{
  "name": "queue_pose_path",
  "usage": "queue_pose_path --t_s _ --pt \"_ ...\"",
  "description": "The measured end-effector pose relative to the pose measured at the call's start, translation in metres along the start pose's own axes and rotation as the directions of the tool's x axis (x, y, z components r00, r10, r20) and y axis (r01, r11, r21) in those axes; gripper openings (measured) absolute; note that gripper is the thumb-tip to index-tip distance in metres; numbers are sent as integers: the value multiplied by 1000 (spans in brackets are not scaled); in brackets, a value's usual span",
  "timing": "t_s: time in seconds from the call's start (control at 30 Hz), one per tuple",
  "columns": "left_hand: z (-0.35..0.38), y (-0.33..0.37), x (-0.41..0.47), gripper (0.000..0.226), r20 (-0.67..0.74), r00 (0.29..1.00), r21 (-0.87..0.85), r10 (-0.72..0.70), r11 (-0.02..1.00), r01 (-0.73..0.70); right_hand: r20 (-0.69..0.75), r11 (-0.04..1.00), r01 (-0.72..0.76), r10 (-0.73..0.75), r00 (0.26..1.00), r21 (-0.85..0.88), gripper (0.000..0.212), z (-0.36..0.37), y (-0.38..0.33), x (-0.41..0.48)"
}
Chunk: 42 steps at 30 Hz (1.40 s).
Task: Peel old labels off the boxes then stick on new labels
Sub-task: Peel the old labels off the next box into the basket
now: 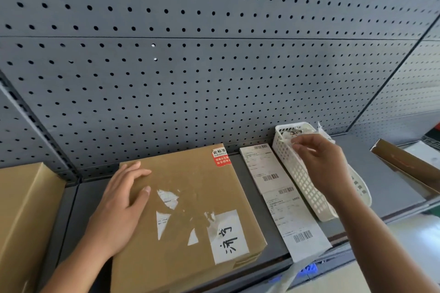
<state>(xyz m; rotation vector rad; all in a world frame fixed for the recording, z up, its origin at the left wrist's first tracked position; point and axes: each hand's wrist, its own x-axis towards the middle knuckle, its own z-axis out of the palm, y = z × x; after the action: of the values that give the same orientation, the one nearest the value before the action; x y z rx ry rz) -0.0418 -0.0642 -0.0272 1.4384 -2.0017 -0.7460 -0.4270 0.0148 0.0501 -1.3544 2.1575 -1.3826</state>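
One pegboard wall [214, 78] fills the upper frame; grey shelf [385, 169] below. Central cardboard box [190, 181] lies flat on shelf, long axis near-to-far, near-left corner out of frame. Second box [21, 209], far left, mostly cut off. Strip of new barcode labels [281, 197] just right of central box, roughly parallel, near end overhanging shelf. White slotted basket [300, 173] beside strip. Left hand [119, 204] flat on box top, fingers straight. Right hand [319, 162] over basket, fingertips together; pinching a scrap or not, cannot tell. Torn label remnants [167, 198], handwritten white label [227, 235] on box top
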Motion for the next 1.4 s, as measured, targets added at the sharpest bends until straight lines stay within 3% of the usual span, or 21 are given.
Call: queue_pose_path --t_s 0.1,0.17,0.4,0.67,0.87,1.07,1.2,1.4 --pt "0 0 0 28 3 1000 3 4 1000 -4 -103 967 5 -32 994 -254 17 -17 19 11" --pt "0 1 0 28 7 1000 9 4 1000 -4 -153 943 0 -54 987 -333 19 -26 29 18" --pt "-2 4 -1 39 -7 1000 1 4 1000 -4 -240 915 -26 -78 968 -403 13 -43 37 37" --pt "0 2 0 28 -5 1000 17 3 1000 -3 -175 821 -56 -53 983 -567 10 -29 58 44" --pt "1 0 0 28 -7 1000 15 8 1000 -8 -165 786 -128 33 986 -605 15 -27 70 42" --pt "0 3 -1 28 -7 1000 -2 4 1000 -4 -243 795 -117 -39 969 -595 15 -28 64 37" --pt "-1 4 -1 34 -8 1000 5 -5 1000 5 -304 843 -30 -160 939 -538 18 -23 47 35" --pt "-1 4 -1 32 -2 1000 2 2 1000 -2 -246 884 143 -274 930 -446 12 -3 22 34"
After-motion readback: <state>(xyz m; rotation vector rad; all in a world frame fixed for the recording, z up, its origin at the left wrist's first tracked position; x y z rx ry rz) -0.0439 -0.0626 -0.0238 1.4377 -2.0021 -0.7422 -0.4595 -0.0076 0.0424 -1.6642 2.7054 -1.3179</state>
